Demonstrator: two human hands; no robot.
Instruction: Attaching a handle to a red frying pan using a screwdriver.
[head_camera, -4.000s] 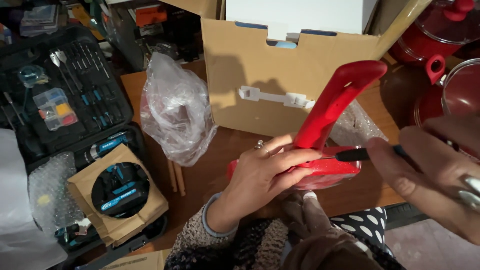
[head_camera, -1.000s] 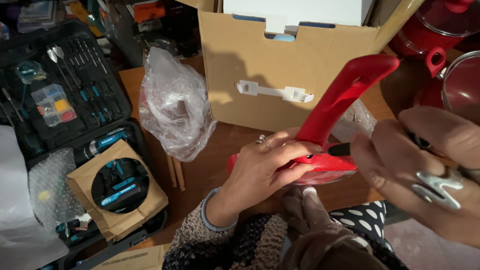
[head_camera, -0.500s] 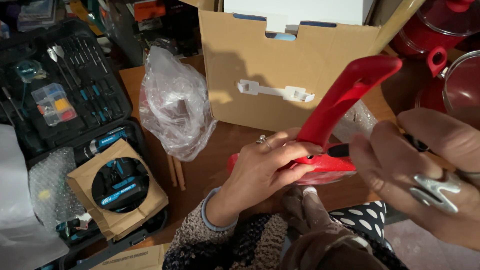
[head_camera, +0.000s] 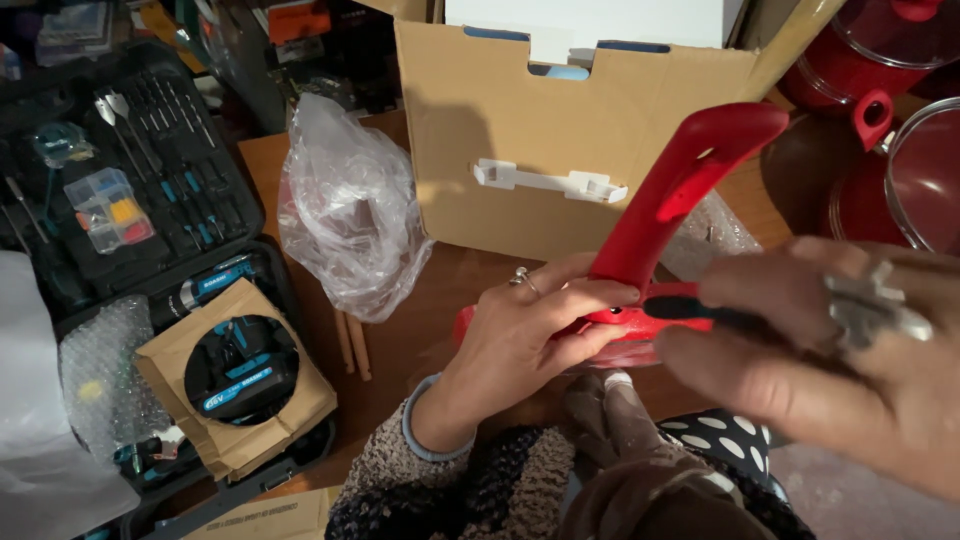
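Red handle (head_camera: 690, 185) rises from base by left hand (head_camera: 530, 335), long axis slanting up and right toward cardboard box (head_camera: 560, 140). Left hand nearer, fingers curled over red base, clamping it down on wooden surface (head_camera: 420, 330). Right hand (head_camera: 840, 370) comes in from right, closed around dark tool (head_camera: 690, 308), probably screwdriver; tip touches handle's foot. Handle glossy, 1 piece, hollow-backed.

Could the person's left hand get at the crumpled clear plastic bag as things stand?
Probably yes. The left hand rests on the red handled piece, and the plastic bag sits just beside it on the wooden table, with nothing between them.
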